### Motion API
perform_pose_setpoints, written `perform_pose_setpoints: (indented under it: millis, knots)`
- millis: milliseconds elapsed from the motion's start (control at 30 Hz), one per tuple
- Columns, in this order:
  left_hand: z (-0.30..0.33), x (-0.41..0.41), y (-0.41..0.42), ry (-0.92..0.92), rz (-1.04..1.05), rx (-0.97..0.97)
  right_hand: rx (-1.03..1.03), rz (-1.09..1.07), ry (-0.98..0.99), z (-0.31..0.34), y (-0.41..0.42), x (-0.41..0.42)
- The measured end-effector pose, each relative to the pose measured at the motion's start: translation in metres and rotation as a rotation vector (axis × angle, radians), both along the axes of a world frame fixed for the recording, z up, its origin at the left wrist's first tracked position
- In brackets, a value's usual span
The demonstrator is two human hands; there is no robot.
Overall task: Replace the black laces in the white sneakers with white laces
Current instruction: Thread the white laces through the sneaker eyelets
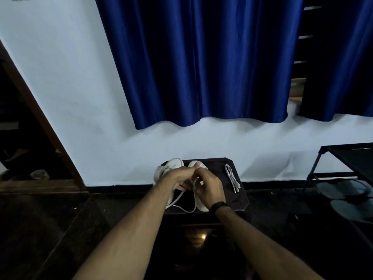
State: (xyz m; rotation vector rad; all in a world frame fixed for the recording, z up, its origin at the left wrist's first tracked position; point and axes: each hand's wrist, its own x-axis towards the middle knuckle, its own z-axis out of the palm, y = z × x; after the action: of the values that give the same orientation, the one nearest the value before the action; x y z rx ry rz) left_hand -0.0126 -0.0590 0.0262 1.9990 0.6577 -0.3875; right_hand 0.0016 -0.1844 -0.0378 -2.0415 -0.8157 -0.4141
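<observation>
Two white sneakers stand side by side on a small dark table (240,201), toes toward the wall: the left sneaker (169,165) and the right sneaker (196,164). My left hand (178,177) and my right hand (207,186) meet over the right sneaker, fingers curled and pinching a white lace (182,209) whose loose loop trails toward the table's near edge. A second bundled white lace (232,178) lies on the table to the right of the shoes. The hands hide the eyelets. No black lace shows.
A white wall and a blue curtain (201,67) rise behind the table. A black metal rack (347,158) with dark sandals under it stands at the right. A wooden door frame (40,122) is at the left. The floor is dark and glossy.
</observation>
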Motion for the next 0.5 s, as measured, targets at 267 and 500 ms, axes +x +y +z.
perform_pose_setpoints:
  millis: [267, 500]
  knots:
    - [-0.056, -0.01, 0.008, -0.199, 0.215, 0.299, 0.104, -0.015, 0.188, -0.011, -0.003, -0.002]
    - [-0.06, -0.002, 0.005, -0.173, 0.146, 0.011, -0.033, -0.024, 0.142, -0.007, -0.01, 0.002]
